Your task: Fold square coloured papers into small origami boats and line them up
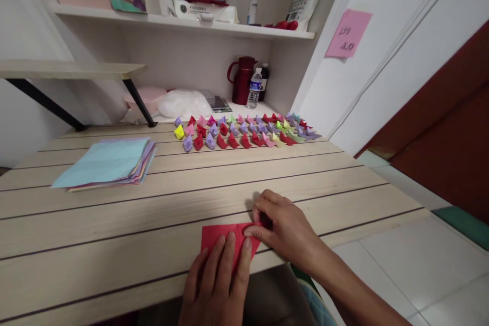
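A red sheet of folding paper (216, 233) lies near the front edge of the table, its right part folded over. My left hand (219, 275) rests on it with fingers stretched out and slightly spread, pressing it flat. At the paper's upper right corner, my right hand (280, 226) pinches the folded edge between thumb and curled fingers. Part of the paper is hidden under both hands.
A stack of coloured paper (110, 163), light blue on top, lies at the left. Rows of small folded paper boats (233, 140) line the table's back. Behind them stand a dark red jug (243, 81) and a water bottle (254, 89). A raised wooden shelf (72, 70) stands back left.
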### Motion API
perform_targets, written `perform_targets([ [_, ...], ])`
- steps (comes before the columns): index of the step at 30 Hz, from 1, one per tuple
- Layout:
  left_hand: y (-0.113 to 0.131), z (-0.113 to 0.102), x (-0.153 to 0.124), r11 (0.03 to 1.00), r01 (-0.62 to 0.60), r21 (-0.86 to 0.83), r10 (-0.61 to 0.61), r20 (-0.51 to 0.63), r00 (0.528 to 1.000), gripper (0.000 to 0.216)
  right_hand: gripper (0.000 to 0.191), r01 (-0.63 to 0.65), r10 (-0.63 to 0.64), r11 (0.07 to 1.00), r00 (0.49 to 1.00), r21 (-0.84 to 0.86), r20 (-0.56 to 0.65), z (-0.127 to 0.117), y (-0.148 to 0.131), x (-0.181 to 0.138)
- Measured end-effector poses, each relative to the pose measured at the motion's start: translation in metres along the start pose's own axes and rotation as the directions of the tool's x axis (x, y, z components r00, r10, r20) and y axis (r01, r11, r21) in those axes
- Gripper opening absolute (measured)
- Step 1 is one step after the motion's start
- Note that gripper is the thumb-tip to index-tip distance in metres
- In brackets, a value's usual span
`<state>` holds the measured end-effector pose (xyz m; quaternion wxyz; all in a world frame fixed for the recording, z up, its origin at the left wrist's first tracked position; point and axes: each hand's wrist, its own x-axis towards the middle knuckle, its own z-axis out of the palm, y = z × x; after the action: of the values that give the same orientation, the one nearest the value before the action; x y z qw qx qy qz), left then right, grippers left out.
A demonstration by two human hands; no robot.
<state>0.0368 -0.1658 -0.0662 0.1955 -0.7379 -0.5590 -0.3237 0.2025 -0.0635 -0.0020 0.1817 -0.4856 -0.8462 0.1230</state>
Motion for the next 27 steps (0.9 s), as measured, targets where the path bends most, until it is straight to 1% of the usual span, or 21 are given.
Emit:
perform_targets([
  [2, -0.001, -0.002, 0.004, 1.0, -0.009, 0.0, 0.009, 0.026, 1.0, 0.034, 0.016, -0.053, 0.045, 0.994, 0.995, -0.09, -0.094, -0.002, 0.007, 0.002],
  [4, -0.003, -0.002, 0.008, 1.0, -0.025, -0.008, 0.026, 0.06, 0.998, 0.035, 0.028, -0.109, 0.059, 0.971, 0.972, -0.213, -0.228, -0.005, 0.013, 0.0],
  [6, -0.004, -0.002, 0.01, 0.999, -0.036, -0.003, 0.036, 0.085, 0.996, 0.038, 0.041, -0.098, 0.004, 0.953, 0.95, -0.287, -0.313, -0.007, 0.016, -0.008],
  [8, -0.005, 0.0, 0.01, 0.999, -0.049, 0.016, 0.047, 0.09, 0.995, 0.04, 0.045, 0.035, -0.144, 0.946, 0.935, -0.321, -0.323, -0.006, 0.014, -0.023],
  [9, -0.006, 0.001, 0.009, 0.998, -0.059, 0.03, 0.056, 0.088, 0.995, 0.04, 0.049, 0.121, -0.224, 0.932, 0.934, -0.343, -0.279, -0.004, 0.011, -0.031],
  [10, -0.006, 0.002, 0.008, 0.996, -0.071, 0.047, 0.066, 0.085, 0.994, 0.039, 0.055, 0.233, -0.32, 0.902, 0.926, -0.364, -0.201, -0.001, 0.008, -0.04],
  [11, -0.007, 0.003, 0.007, 0.995, -0.083, 0.062, 0.078, 0.082, 0.994, 0.038, 0.062, 0.386, -0.457, 0.843, 0.882, -0.375, -0.119, 0.001, 0.005, -0.048],
  [12, -0.008, 0.004, 0.006, 0.993, -0.095, 0.071, 0.089, 0.077, 0.993, 0.037, 0.068, 0.465, -0.519, 0.796, 0.854, -0.388, -0.039, 0.004, 0.003, -0.054],
  [14, -0.011, 0.005, 0.005, 0.992, -0.111, 0.064, 0.107, 0.064, 0.992, 0.037, 0.07, 0.452, -0.493, 0.785, 0.87, -0.423, 0.015, 0.01, 0.003, -0.063],
  [16, -0.013, 0.007, 0.005, 0.992, -0.122, 0.043, 0.12, 0.04, 0.992, 0.036, 0.065, 0.39, -0.43, 0.815, 0.903, -0.429, 0.004, 0.015, 0.007, -0.064],
  [17, -0.014, 0.007, 0.005, 0.991, -0.13, 0.041, 0.129, 0.016, 0.991, 0.035, 0.062, 0.367, -0.41, 0.833, 0.912, -0.413, -0.016, 0.017, 0.009, -0.064],
  [19, -0.016, 0.009, 0.004, 0.988, -0.151, 0.04, 0.154, -0.054, 0.987, 0.028, 0.053, 0.335, -0.392, 0.871, 0.915, -0.36, -0.096, 0.021, 0.011, -0.062],
  [21, -0.017, 0.01, 0.001, 0.987, -0.161, -0.003, 0.159, -0.143, 0.977, 0.023, 0.038, 0.314, -0.375, 0.906, 0.907, -0.284, -0.191, 0.024, 0.008, -0.061],
  [23, -0.017, 0.009, -0.004, 0.984, -0.164, -0.068, 0.146, -0.213, 0.966, 0.022, 0.025, 0.311, -0.356, 0.93, 0.897, -0.197, -0.264, 0.026, 0.002, -0.063],
  [25, -0.017, 0.007, -0.009, 0.981, -0.167, -0.1, 0.139, -0.237, 0.961, 0.024, 0.019, 0.321, -0.338, 0.941, 0.893, -0.107, -0.298, 0.025, -0.005, -0.066],
  [27, -0.017, 0.004, -0.012, 0.981, -0.175, -0.085, 0.152, -0.226, 0.962, 0.029, 0.017, 0.334, -0.323, 0.942, 0.896, -0.016, -0.306, 0.023, -0.01, -0.068],
])
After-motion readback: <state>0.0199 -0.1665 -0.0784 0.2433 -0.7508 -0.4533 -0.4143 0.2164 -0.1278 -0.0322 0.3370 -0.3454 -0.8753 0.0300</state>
